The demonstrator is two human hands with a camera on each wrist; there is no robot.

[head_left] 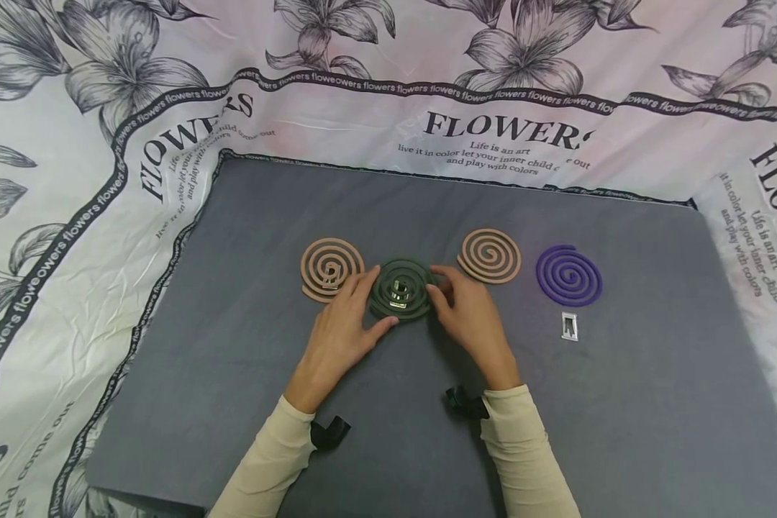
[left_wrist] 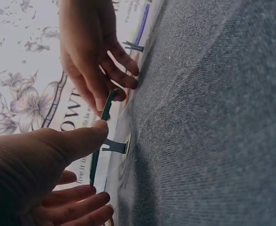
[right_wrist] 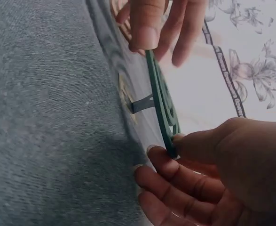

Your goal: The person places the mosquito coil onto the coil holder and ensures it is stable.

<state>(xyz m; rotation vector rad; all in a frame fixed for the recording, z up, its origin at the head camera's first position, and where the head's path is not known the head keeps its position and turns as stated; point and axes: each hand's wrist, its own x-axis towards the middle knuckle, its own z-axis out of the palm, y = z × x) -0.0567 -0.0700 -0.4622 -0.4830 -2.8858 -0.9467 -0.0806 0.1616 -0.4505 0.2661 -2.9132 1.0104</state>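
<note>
Both hands hold a green mosquito coil (head_left: 401,266) flat by its opposite edges, a little above the grey table. My left hand (head_left: 339,331) grips its left edge, thumb at the near side and fingers farther back. The right edge is pinched between thumb and fingers of my right hand (head_left: 473,316). Beneath the coil stands a small metal coil stand (right_wrist: 145,102); its upright tab reaches up to the coil in the right wrist view. Seen from the head, gold-coloured parts of the stand show through the coil's middle.
Left of the green coil lies a tan coil (head_left: 332,252) with a metal stand at its centre. Another tan coil (head_left: 490,255) and a purple coil (head_left: 568,275) lie to the right. A silver stand (head_left: 570,326) sits below the purple one. Flower-printed cloth (head_left: 337,108) surrounds the table.
</note>
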